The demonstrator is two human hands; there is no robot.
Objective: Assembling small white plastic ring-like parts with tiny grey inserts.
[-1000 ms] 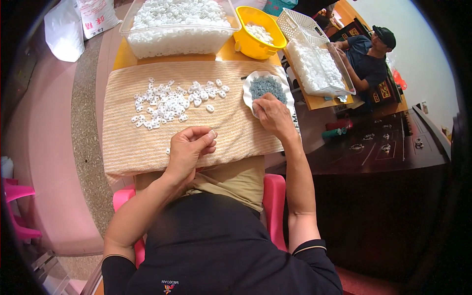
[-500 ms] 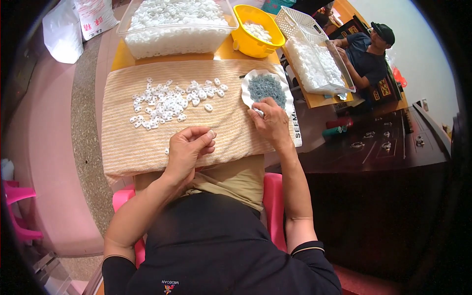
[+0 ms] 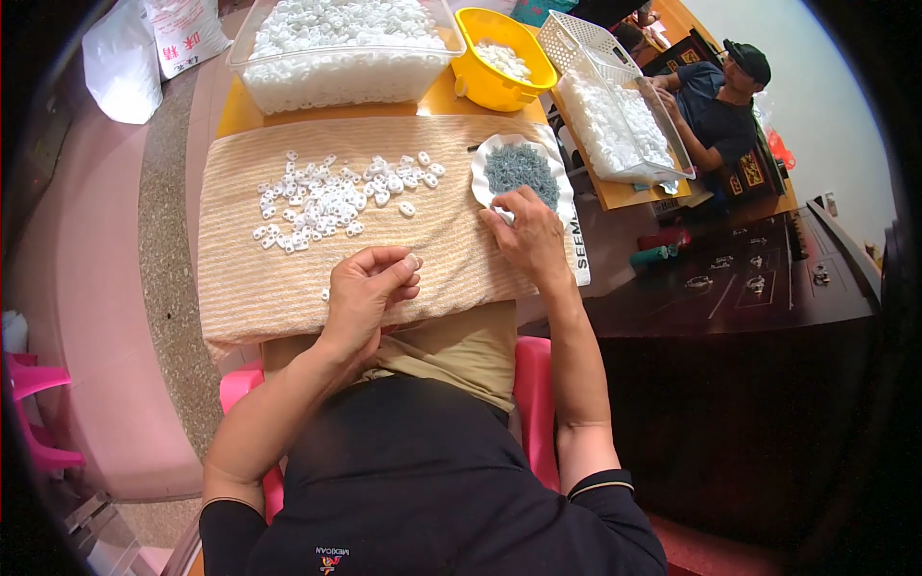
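My left hand [image 3: 370, 288] is held over the near part of a striped cloth [image 3: 240, 307], its thumb and index finger pinched together. Whatever is between those fingertips is too small to make out. My right hand [image 3: 530, 235] reaches to the near rim of a scalloped white dish [image 3: 479, 180], fingers curled and closed. Their tips are partly hidden, so I cannot tell what they hold. Small grey translucent pieces [image 3: 521, 171] are heaped in the dish. Many white oval pieces with two holes [image 3: 331, 204] lie scattered on the cloth, and a single white piece [image 3: 326, 295] sits beside my left hand.
Behind the cloth stand a clear bin [image 3: 346, 82] full of white pieces and a yellow basket [image 3: 499, 91]. To the right, another clear bin [image 3: 624, 134] stands on a table near a person in a dark cap [image 3: 715, 110]. A dark tabletop [image 3: 711, 307] lies at right.
My right hand has shifted very slightly at the dish's near rim. The left hand keeps its pinch in the same place.
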